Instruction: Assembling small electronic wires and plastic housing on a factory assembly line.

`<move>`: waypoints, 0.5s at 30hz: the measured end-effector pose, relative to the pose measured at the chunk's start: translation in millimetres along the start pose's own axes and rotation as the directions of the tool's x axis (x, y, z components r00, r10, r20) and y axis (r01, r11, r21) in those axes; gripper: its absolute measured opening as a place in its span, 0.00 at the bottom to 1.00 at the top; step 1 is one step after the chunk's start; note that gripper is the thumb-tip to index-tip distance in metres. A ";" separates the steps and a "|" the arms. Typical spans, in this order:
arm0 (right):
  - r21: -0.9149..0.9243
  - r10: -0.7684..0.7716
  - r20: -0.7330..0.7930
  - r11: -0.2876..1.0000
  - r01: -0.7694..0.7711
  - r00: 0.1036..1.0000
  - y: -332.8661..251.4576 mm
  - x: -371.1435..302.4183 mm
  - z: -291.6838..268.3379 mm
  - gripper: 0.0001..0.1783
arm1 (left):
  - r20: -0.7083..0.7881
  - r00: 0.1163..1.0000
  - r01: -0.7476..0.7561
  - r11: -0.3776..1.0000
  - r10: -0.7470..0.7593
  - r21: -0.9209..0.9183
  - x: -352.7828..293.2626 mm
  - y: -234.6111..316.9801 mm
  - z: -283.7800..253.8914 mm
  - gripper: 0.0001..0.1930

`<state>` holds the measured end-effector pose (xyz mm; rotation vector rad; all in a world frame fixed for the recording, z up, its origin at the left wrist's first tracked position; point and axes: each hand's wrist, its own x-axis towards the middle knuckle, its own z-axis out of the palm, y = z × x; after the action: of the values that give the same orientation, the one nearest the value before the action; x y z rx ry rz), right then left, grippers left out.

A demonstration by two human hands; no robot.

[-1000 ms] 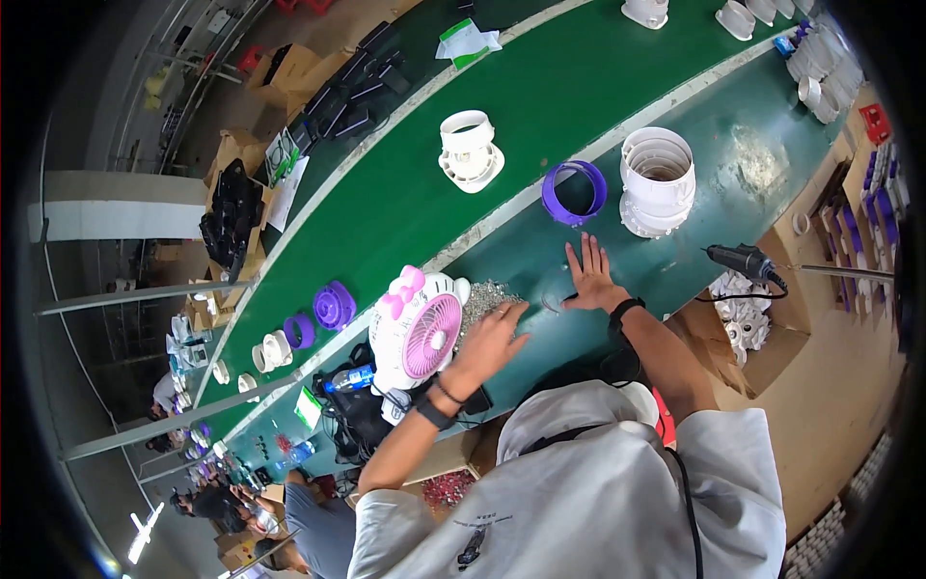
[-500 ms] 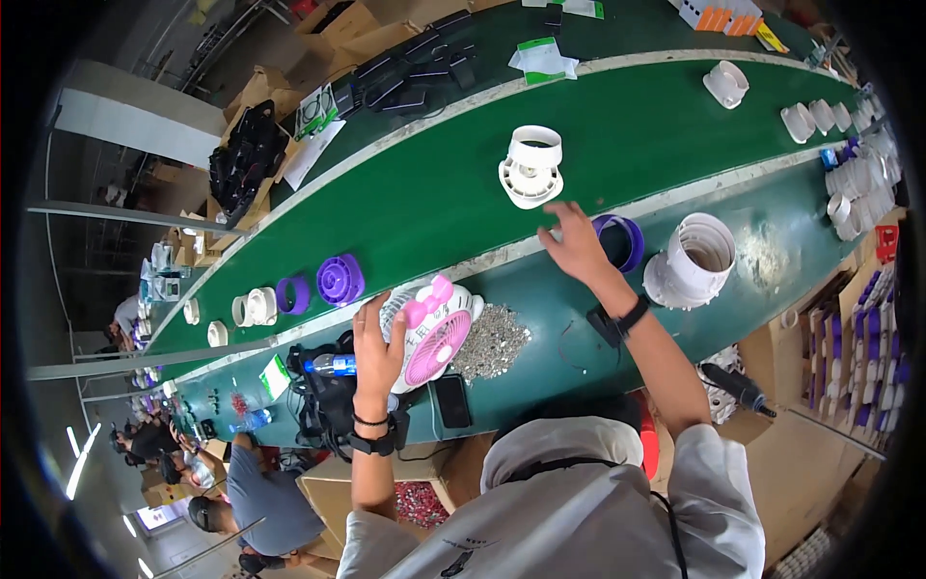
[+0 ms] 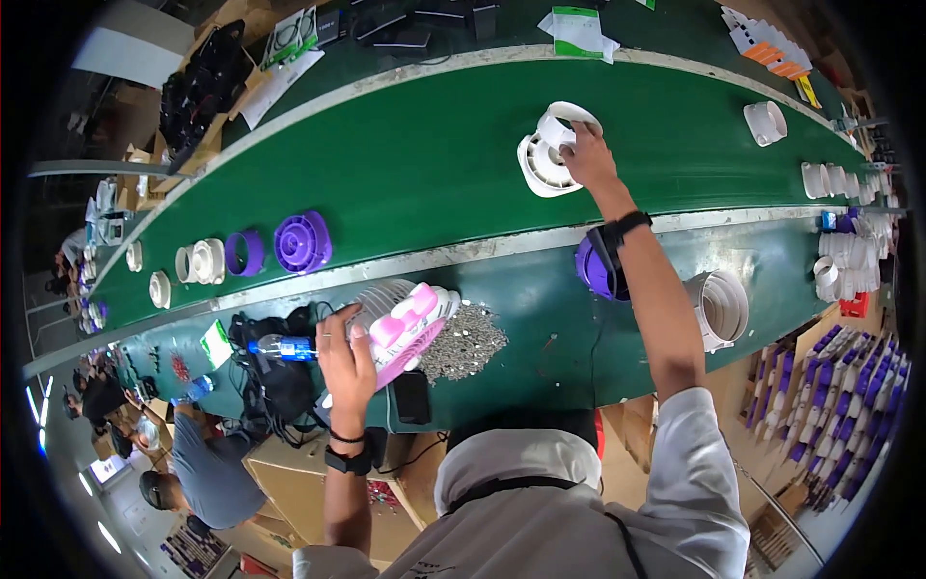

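A small pink-and-white fan (image 3: 415, 338) with a pink bow is tilted over the near worktop. My left hand (image 3: 345, 357) is closed on its wire-guard side, and part of the fan is hidden behind the fingers. On the green conveyor belt, a white plastic ring (image 3: 557, 120) leans on a white round fan housing (image 3: 536, 176) with a slotted face. My right hand (image 3: 590, 162) reaches over the belt with its fingers on the ring's right rim. Below my right forearm lies a purple ring (image 3: 591, 268), partly covered by the wrist strap.
Loose screws (image 3: 468, 343) lie in a pile beside the fan, near a black phone (image 3: 412, 398). A stack of white rings (image 3: 721, 309) stands right of my forearm. Purple parts (image 3: 303, 242) and white ones sit along the belt's left. A co-worker (image 3: 207, 463) sits at lower left.
My right hand has moved forward over the belt and taken hold of the white ring. My left hand has tilted the fan, so its pink front now shows more edge-on. The view has shifted.
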<state>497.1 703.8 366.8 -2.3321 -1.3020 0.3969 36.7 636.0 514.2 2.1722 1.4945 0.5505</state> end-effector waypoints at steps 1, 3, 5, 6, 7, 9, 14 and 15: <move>-0.012 -0.004 0.009 1.000 0.005 1.000 4.5 2.0 0.0 0.34 | 0.007 1.000 0.005 1.000 -0.005 0.000 0.2 -0.4 -0.1 0.17; -0.100 0.027 0.090 0.995 -0.018 0.996 4.3 6.7 -2.0 0.26 | 0.000 1.000 0.030 0.999 -0.030 -0.023 0.2 -0.3 -1.7 0.17; 0.012 0.006 0.015 1.000 -0.006 1.000 3.8 -13.6 -6.1 0.18 | -0.001 1.000 -0.002 1.000 0.002 0.022 -0.6 0.4 -3.4 0.19; 0.046 -0.035 -0.036 0.998 0.036 0.999 2.0 -24.7 -7.9 0.16 | -0.013 1.000 0.012 1.000 -0.011 0.019 -0.5 -1.1 -3.5 0.19; 0.078 -0.074 -0.087 0.994 0.081 0.993 -1.1 -33.4 -8.7 0.13 | -0.014 1.000 0.000 1.000 0.000 0.022 -0.4 -3.2 -3.5 0.19; 0.058 -0.096 -0.080 0.993 0.101 0.992 -1.7 -52.0 -9.2 0.13 | -0.016 1.000 -0.008 1.000 0.008 0.014 -0.5 -3.3 -3.4 0.19; -0.057 -0.209 0.006 0.976 0.209 0.978 24.3 -57.0 6.4 0.13 | -0.038 0.999 0.006 1.000 -0.007 -0.020 0.6 -3.7 -1.4 0.16; -0.066 -0.171 0.003 0.983 0.171 0.985 22.9 -58.4 7.8 0.13 | -0.042 0.999 -0.001 1.000 0.000 -0.023 0.4 -4.5 -1.6 0.15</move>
<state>480.2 645.0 350.6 -2.2496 -1.5222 0.2999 32.6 638.0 513.1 2.1560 1.5020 0.6141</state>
